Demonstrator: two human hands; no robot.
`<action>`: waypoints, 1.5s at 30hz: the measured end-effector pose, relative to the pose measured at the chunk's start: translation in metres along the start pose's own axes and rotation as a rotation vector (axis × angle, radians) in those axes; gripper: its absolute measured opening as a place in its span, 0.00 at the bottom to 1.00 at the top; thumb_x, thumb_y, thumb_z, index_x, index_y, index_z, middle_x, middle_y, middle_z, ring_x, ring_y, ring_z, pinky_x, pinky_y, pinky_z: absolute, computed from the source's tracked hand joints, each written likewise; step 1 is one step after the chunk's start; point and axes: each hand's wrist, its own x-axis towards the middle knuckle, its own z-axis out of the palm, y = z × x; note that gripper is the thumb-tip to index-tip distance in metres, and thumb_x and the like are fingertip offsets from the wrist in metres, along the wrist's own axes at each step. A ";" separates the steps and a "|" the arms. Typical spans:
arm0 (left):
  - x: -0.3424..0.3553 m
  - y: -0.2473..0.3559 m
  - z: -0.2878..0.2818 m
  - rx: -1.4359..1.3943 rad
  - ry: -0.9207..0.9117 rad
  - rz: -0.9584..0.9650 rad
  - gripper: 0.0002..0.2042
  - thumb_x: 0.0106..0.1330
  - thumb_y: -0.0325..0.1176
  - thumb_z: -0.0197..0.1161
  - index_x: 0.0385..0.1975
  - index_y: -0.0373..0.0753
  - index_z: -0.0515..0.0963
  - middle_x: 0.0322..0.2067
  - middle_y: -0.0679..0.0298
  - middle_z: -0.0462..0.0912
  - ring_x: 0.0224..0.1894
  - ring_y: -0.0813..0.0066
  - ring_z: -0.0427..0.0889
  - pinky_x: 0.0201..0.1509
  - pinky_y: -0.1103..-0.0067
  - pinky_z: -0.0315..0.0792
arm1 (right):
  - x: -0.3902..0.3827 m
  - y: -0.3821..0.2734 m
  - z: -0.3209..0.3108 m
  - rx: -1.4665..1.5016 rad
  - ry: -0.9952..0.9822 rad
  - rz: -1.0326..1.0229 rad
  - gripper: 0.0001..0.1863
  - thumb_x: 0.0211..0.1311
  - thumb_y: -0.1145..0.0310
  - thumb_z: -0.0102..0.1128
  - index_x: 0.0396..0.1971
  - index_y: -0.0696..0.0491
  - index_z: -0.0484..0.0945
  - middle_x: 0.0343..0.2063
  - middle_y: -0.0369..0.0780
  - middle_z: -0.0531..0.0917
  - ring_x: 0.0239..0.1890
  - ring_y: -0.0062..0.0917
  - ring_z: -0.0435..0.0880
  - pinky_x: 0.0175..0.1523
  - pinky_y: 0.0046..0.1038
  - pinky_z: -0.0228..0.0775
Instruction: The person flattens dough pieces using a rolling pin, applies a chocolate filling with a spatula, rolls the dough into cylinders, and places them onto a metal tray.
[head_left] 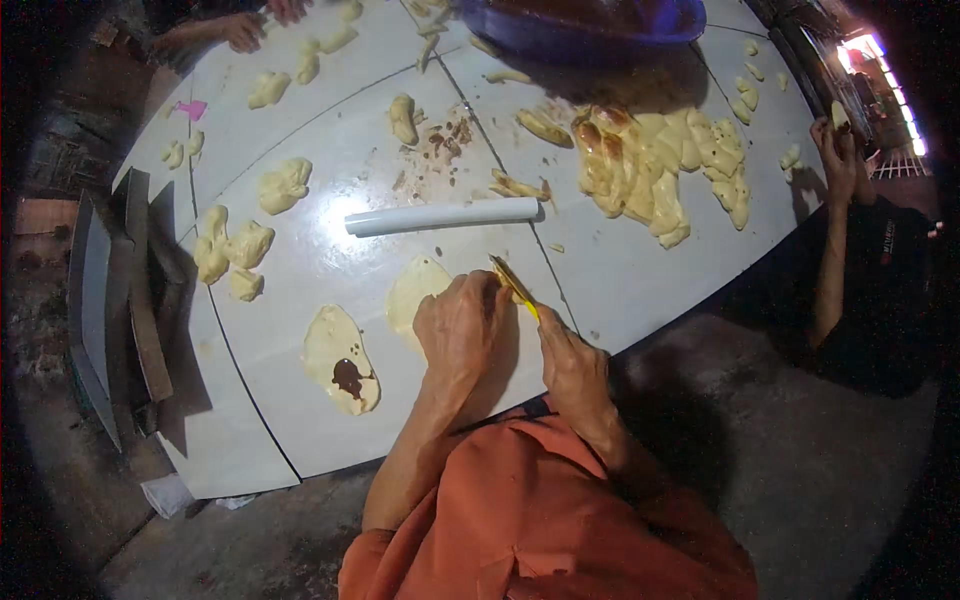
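Note:
My right hand (575, 372) grips a slim yellow tool (516, 284) with a dark tip, which slants up and to the left. My left hand (460, 318) is beside it, fingers bent and pressed together near a small bit of dough. What those fingers pinch, if anything, is hidden. A flattened oval of dough (414, 282) lies partly under the left hand. Farther left, another flat dough oval (330, 338) carries a dark brown spread (348, 377) near its lower end. Just beyond both hands rests a white rolling pin or tube (440, 217).
Several dough lumps (285, 185) dot the white tabletop (260, 340). Shaped dough pieces (655, 165), some browned, cluster at right. A purple basin (590, 25) stands at the back. Metal pieces (125, 300) lean at the left edge. Other people's hands show far left (243, 32) and right (842, 155).

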 end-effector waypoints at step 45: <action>0.016 -0.045 -0.047 0.303 -0.251 0.509 0.09 0.58 0.34 0.69 0.35 0.40 0.81 0.33 0.59 0.84 0.37 0.58 0.87 0.39 0.67 0.80 | 0.050 0.082 -0.038 -0.169 0.332 -0.167 0.15 0.64 0.68 0.69 0.50 0.53 0.83 0.46 0.44 0.83 0.48 0.41 0.83 0.52 0.42 0.75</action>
